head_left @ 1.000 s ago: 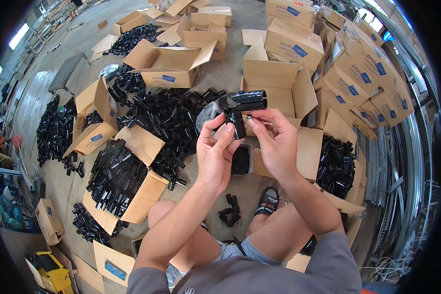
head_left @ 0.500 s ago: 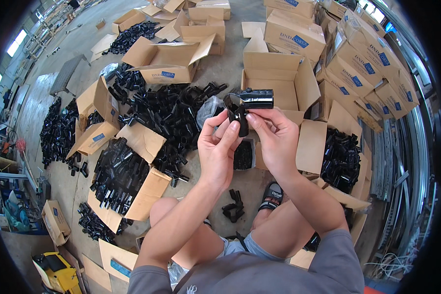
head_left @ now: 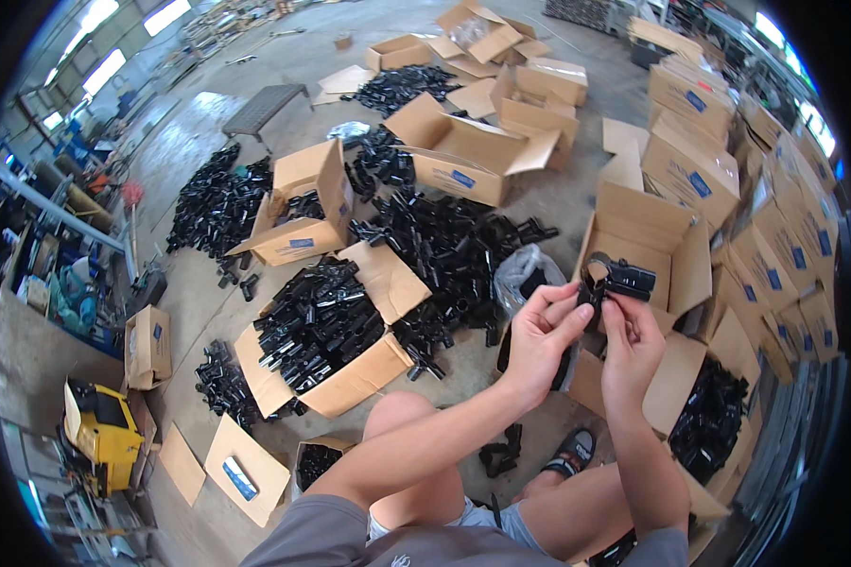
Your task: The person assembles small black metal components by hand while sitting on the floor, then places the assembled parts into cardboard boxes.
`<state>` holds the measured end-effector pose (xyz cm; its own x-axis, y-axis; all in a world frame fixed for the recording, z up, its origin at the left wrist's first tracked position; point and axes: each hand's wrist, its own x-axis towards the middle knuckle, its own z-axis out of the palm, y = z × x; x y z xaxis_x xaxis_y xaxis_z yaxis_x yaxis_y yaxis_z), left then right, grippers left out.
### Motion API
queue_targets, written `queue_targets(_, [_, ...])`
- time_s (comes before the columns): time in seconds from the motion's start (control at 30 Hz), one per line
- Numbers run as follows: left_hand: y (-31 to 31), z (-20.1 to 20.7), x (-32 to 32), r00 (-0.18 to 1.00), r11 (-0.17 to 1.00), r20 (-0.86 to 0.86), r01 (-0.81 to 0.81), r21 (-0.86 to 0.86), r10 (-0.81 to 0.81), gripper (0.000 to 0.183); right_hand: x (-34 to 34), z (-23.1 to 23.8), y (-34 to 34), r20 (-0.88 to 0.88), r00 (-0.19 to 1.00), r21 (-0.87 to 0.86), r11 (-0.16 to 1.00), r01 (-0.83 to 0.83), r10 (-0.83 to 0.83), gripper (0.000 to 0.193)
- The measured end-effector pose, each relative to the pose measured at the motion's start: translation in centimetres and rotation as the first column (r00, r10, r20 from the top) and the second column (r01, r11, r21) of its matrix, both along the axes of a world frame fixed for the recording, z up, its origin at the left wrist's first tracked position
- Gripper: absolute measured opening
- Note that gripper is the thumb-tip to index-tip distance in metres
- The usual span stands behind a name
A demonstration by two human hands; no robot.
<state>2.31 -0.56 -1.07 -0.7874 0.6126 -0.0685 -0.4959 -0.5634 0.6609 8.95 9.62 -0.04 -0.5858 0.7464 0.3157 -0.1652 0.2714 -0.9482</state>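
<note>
Both hands hold a glossy black pipe fitting (head_left: 629, 280) in front of me, its short round tube pointing right and a curved ring-like part at its left end. My left hand (head_left: 547, 338) pinches the lower left part between thumb and fingers. From below and the right, my right hand (head_left: 631, 348) grips the same fitting, thumb toward its middle. Behind the hands stands an open empty cardboard box (head_left: 638, 227). A clear plastic bag (head_left: 525, 272) lies just left of the fitting. Below, between my feet, several loose black fittings (head_left: 501, 451) rest on the floor.
An open carton (head_left: 350, 387) heaped with black fittings is at my left, beside a large loose pile (head_left: 435, 246). Another filled carton (head_left: 714, 416) stands at my right. Stacked closed boxes (head_left: 775, 255) rise at the far right. A yellow machine (head_left: 106, 439) sits at the lower left.
The view has swung left, so the surroundings and my hands appear farther right and my hands lower. Both hands still hold the same black fitting.
</note>
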Motion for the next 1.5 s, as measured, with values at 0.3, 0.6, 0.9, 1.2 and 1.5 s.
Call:
queue_targets(0.3, [-0.1,-0.9,-0.6,0.991,0.999,-0.127,-0.047,0.012,0.048,0.027,0.1,0.0,0.0,0.150,0.988,0.031,0.998,-0.054,0.049,0.014])
queue_targets(0.6, [0.4,-1.0,-0.2,0.981,0.995,-0.167,-0.096,0.012,0.097,0.027,-0.8,-0.2,-1.6,0.017,1.000,-0.376,0.926,-0.003,0.010,0.016])
queue_targets(0.9, [0.2,-0.6,-0.1,0.990,0.997,-0.118,-0.080,-0.006,0.079,0.028,-0.4,-1.1,-1.9,-0.085,0.996,-0.375,0.926,-0.041,0.009,0.019])
queue_targets(1.2, [-0.1,-0.5,0.0,0.987,0.995,-0.135,-0.090,-0.041,0.083,0.029,-0.8,-0.3,-3.1,-0.140,0.988,-0.415,0.910,0.006,-0.071,0.019])
queue_targets(1.5, [0.1,-0.2,-0.1,0.980,0.985,-0.151,-0.144,-0.099,0.128,0.029,-1.0,-0.2,-2.9,-0.163,0.986,-0.424,0.905,-0.034,-0.039,0.017])
